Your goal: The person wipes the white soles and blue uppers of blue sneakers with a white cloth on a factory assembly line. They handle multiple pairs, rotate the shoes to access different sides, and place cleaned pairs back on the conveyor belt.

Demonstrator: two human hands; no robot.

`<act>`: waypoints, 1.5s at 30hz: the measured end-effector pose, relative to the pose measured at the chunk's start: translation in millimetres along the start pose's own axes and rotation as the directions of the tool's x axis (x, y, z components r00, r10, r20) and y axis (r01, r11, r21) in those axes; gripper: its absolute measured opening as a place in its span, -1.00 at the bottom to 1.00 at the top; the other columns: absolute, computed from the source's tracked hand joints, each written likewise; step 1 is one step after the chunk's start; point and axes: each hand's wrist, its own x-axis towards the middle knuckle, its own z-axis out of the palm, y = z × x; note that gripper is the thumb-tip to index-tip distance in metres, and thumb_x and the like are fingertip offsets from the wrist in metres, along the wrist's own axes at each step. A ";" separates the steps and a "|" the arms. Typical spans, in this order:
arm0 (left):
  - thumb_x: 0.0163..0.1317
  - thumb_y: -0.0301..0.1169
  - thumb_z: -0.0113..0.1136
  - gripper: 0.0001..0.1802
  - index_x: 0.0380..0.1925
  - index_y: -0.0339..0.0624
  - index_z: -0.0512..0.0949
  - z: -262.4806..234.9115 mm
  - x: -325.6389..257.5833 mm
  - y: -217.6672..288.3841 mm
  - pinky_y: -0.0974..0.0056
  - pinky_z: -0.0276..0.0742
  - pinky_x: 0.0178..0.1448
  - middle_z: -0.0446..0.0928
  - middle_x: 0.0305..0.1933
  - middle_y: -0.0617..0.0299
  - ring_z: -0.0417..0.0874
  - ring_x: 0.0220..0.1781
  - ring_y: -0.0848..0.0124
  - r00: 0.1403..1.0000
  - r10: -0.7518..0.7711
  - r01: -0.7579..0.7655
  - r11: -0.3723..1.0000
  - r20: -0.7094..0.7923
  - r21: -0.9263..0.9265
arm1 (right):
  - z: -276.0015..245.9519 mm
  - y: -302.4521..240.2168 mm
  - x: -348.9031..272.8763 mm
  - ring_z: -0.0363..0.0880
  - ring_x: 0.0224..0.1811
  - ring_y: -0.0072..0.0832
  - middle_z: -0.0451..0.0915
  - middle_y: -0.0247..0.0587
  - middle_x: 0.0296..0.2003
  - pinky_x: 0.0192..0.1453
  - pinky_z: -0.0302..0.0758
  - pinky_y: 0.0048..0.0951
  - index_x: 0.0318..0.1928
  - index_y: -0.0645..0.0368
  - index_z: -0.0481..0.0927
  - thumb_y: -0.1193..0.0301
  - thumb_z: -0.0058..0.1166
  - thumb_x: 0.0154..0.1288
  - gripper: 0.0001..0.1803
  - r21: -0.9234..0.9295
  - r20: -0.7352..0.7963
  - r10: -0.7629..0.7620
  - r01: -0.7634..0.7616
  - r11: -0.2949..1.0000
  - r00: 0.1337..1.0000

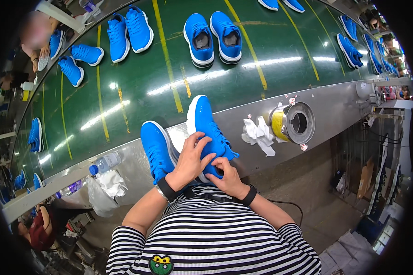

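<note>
A blue sneaker (202,120) with a white sole is tilted on its side right in front of me, its toe pointing away. Around its ankle opening my left hand (188,160) is closed, thumb and fingers bent against the upper. My right hand (227,178) pinches the collar near the heel, fingertips partly inside the opening. Whether a small piece is between those fingertips, I cannot make out. Just left of it rests a second blue sneaker (155,145), toe away from me, its heel partly hidden by my left wrist.
Beyond the metal ledge (243,158) runs a green conveyor belt (137,87) with yellow lines and several pairs of blue sneakers (201,39). On the ledge are a round metal tin (298,123), crumpled white paper (260,136) and a water bottle (106,162). Other people work at left.
</note>
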 end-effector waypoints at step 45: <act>0.32 -0.24 -0.06 -0.78 -0.40 -0.13 0.43 -0.5 -165.3 -109.6 0.40 0.30 -0.38 0.44 -0.45 0.31 0.36 -0.47 0.57 0.395 -0.912 0.447 0.293 -0.107 -0.845 | 51.3 -26.2 14.4 0.42 -0.32 0.06 0.32 0.25 -0.28 -0.24 0.43 -0.14 0.35 -0.32 0.03 0.57 -0.06 0.10 -0.18 -0.373 0.604 0.012 0.270 0.887 0.797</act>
